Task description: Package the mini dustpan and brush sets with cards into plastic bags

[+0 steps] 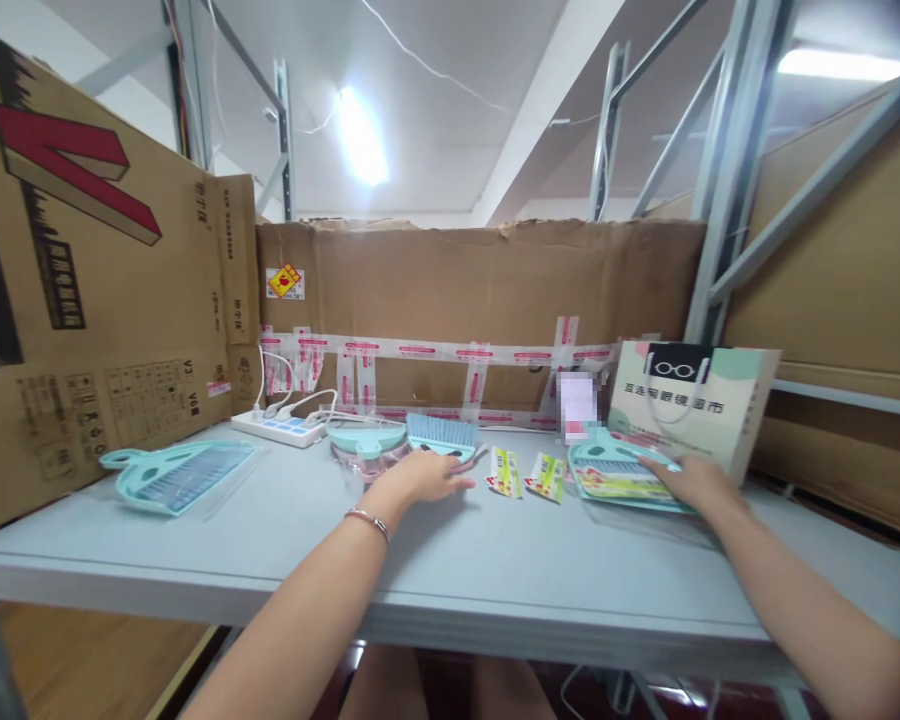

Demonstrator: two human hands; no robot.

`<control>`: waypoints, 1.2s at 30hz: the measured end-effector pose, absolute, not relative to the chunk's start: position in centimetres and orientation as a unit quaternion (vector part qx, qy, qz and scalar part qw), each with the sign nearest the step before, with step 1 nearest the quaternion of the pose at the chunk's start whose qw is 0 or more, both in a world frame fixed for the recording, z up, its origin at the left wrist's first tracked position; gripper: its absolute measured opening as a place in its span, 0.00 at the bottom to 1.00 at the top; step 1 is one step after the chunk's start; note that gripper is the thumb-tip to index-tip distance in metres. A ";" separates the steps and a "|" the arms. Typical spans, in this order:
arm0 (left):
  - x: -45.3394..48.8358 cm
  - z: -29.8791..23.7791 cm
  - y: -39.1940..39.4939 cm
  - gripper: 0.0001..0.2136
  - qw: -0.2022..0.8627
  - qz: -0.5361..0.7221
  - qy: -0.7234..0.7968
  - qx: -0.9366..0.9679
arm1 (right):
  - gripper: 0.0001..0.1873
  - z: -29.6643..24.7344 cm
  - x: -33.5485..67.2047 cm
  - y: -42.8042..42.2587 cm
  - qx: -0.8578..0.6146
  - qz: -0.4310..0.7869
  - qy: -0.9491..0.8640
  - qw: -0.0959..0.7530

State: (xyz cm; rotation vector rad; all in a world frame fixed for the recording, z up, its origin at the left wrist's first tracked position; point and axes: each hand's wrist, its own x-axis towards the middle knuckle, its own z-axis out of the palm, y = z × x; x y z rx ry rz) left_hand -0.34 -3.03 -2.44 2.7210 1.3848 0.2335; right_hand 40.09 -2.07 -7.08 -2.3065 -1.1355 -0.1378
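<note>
My left hand [429, 478] reaches over the grey table with its fingers apart, at the near side of a small blue-bristled brush [442, 432]. I cannot make out a grip on the brush. On the right, my right hand [703, 482] holds the edge of a light-blue dustpan [589, 470], which has a brush and a yellow-green card [622, 484] in it. Clear plastic shows beneath that set. Two yellow-green cards [504, 474] lie between my hands. Left of the brush is another light-blue dustpan [364, 438] with something pink in clear plastic under it.
A bagged dustpan-and-brush set [180, 478] lies at the table's left. Behind it stands a white power strip [289, 428] with cables. A paper bag [690, 400] stands at the right. Large cardboard boxes [435, 280] wall the back and left, between metal shelf posts [727, 180].
</note>
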 end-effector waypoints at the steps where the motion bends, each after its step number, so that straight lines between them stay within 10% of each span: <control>1: -0.3 -2.5 -3.0 0.23 0.036 0.058 0.442 0.895 | 0.29 -7.2 40.2 -2.2 -0.862 -0.043 -0.427 0.272; 12: -1.5 -2.6 -2.5 0.22 0.039 0.053 0.498 0.865 | 0.17 -5.2 38.3 -4.1 -0.853 -0.113 -0.354 0.367; 18: -0.8 -2.9 -1.7 0.19 0.023 0.251 0.470 0.846 | 0.04 -3.1 35.8 -3.7 -0.784 -0.081 -0.394 0.473; 26: 0.1 -1.5 -2.0 0.26 0.418 0.525 0.335 0.661 | 0.07 0.1 22.5 -0.6 -0.597 0.011 -0.570 0.564; 36: -1.8 -2.0 0.8 0.07 0.298 0.700 0.411 0.503 | 0.27 -2.9 16.0 1.0 -0.493 -0.087 -0.564 0.656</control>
